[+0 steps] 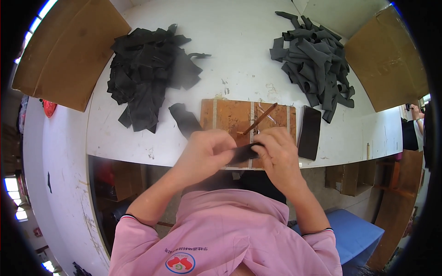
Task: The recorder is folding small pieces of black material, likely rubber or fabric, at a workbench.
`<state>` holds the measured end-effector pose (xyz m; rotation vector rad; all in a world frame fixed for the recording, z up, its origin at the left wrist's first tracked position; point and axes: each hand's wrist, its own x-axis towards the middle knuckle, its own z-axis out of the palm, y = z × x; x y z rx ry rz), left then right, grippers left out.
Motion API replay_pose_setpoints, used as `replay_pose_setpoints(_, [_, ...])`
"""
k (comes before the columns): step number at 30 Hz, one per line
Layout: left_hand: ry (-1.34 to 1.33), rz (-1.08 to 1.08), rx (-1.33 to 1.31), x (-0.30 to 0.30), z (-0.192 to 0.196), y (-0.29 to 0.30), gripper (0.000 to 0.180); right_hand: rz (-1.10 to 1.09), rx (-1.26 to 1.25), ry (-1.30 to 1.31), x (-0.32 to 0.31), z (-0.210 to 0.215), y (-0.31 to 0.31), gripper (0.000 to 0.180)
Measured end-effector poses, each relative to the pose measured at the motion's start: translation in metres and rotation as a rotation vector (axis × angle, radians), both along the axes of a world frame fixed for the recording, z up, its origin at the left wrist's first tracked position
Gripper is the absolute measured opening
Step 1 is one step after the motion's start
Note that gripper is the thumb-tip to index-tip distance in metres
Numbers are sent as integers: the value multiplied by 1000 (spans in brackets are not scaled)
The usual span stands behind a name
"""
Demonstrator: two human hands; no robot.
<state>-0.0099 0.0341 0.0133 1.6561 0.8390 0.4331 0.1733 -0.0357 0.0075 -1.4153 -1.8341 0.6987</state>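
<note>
Between my two hands is a small black fabric piece, stretched over the near edge of a brown board with pale tape strips. My left hand pinches one end of the fabric, and my right hand grips the other. A thin brown stick slants across the board just beyond my right hand. Left of the board, past my left hand, lies a single dark fabric strip. My fingers partly cover the held piece, so its full shape is hidden.
Piles of dark fabric pieces lie at back left and back right. Cardboard sheets stand at left and right. A black phone rests right of the board. Below right is a blue-covered seat. Another person's hand shows far right.
</note>
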Motion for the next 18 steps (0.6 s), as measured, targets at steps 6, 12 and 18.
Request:
replay_pose_setpoints(6, [-323, 458, 183, 30, -7, -40, 8, -393, 128, 296, -42, 2, -12, 16])
replay_pose_setpoints(12, [-252, 673, 703, 37, -20, -42, 9, -417, 314, 36, -44, -15, -1, 14])
replay_pose_setpoints(18, [-785, 298, -720, 17, -16, -26, 14, -368, -291, 951, -27, -27, -2, 5])
